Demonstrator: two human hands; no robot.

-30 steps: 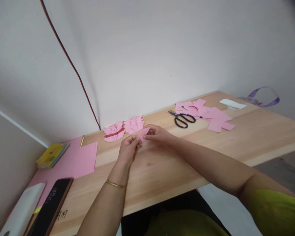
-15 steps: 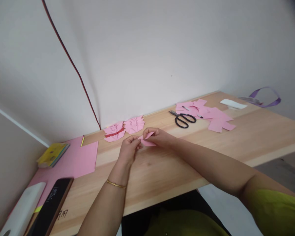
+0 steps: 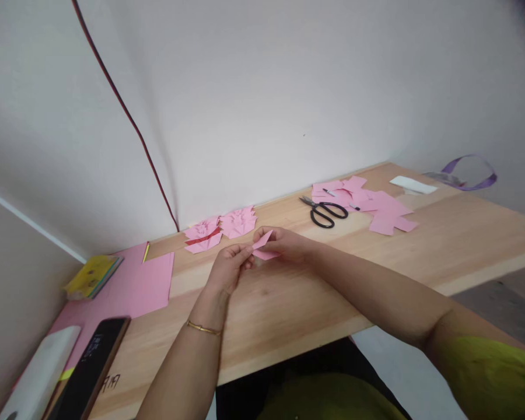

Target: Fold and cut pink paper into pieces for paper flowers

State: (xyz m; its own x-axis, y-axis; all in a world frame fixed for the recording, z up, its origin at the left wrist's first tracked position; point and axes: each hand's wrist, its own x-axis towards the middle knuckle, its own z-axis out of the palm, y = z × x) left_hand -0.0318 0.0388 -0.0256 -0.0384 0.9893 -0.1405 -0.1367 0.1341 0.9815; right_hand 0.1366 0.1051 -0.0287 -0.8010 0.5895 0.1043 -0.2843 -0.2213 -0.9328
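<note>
Between my hands, above the middle of the wooden table (image 3: 289, 303), is a small folded piece of pink paper (image 3: 262, 240). My left hand (image 3: 233, 259) pinches its left end between thumb and fingers. Around the paper's right part my right hand (image 3: 284, 244) is closed, with two pink flaps standing apart near its fingers. Parts of the paper are hidden by the fingers. Just beyond my hands, by the wall, lie several folded pink paper pieces in two groups, a left group (image 3: 203, 245) with a red strip and a right group (image 3: 238, 223).
Black-handled scissors (image 3: 322, 211) lie right of my hands, beside loose pink paper pieces (image 3: 387, 207) and small pens. Farther right is a white strip (image 3: 413, 185). At left are a large pink sheet (image 3: 149, 286), a yellow packet (image 3: 91, 277), a phone (image 3: 91, 367) and a white object (image 3: 39, 379).
The folded paper's flaps show slightly differently between my fingers, and my left thumb lies more over its left end. Both hands stay nearly in place, and the view has shifted slightly.
</note>
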